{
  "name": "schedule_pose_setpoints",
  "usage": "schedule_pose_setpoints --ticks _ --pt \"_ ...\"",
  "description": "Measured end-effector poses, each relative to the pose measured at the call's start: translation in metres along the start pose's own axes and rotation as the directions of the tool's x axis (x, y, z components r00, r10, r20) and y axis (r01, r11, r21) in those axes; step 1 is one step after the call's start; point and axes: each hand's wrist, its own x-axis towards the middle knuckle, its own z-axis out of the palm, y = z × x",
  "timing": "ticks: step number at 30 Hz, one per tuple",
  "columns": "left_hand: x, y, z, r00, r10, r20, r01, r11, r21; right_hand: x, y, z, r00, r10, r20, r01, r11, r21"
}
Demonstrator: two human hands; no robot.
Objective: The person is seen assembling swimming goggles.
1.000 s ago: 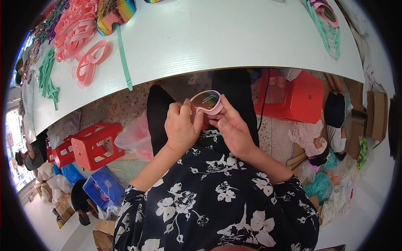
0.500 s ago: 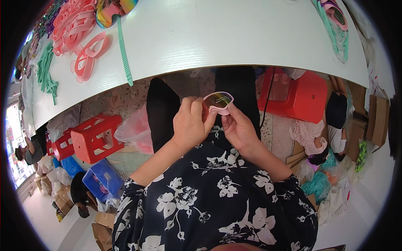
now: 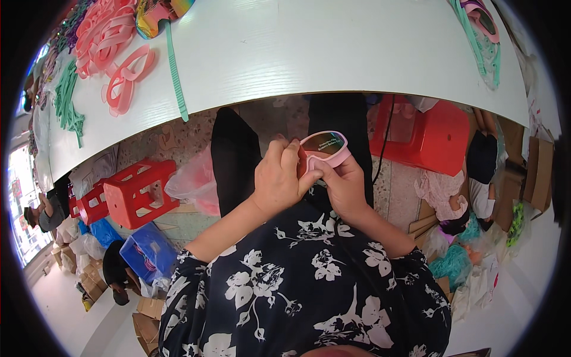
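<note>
A pair of pink-framed goggles (image 3: 328,150) with a dark mirrored lens is held between my two hands, over my lap and below the table edge. My left hand (image 3: 279,178) grips its left end, the fingertips and thumb closed on the pink frame. My right hand (image 3: 345,187) holds the lower right side, with the thumb against the front of the frame. The lens faces up toward me and bears small printed lettering. What the fingers do behind the frame is hidden.
The white table (image 3: 285,53) spans the far side. On it lie pink rubbery frames (image 3: 107,35), green straps (image 3: 69,107), rainbow-lensed goggles (image 3: 157,18) and more goggles (image 3: 480,21). Red stools (image 3: 140,191), a blue crate (image 3: 148,250) and other people stand around me.
The goggles have shifted slightly right and turned, so more of the lens and its lettering shows. Both hands stay on the frame.
</note>
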Motion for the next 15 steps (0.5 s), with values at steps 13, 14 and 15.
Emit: schedule_pose_setpoints --ticks 13,14,15 --pt "-0.005 0.002 0.001 0.998 0.009 -0.064 -0.008 1.000 0.007 -0.003 0.004 0.015 0.990 -0.106 -0.095 0.093 0.986 -0.139" --pt "-0.005 0.003 0.001 0.998 0.006 -0.056 -0.006 1.000 0.008 -0.003 0.004 0.016 0.990 -0.109 -0.093 0.095 0.985 -0.147" --pt "-0.006 0.004 0.000 0.999 0.004 -0.048 -0.004 1.000 0.008 -0.004 0.004 0.017 0.989 -0.112 -0.092 0.097 0.983 -0.154"
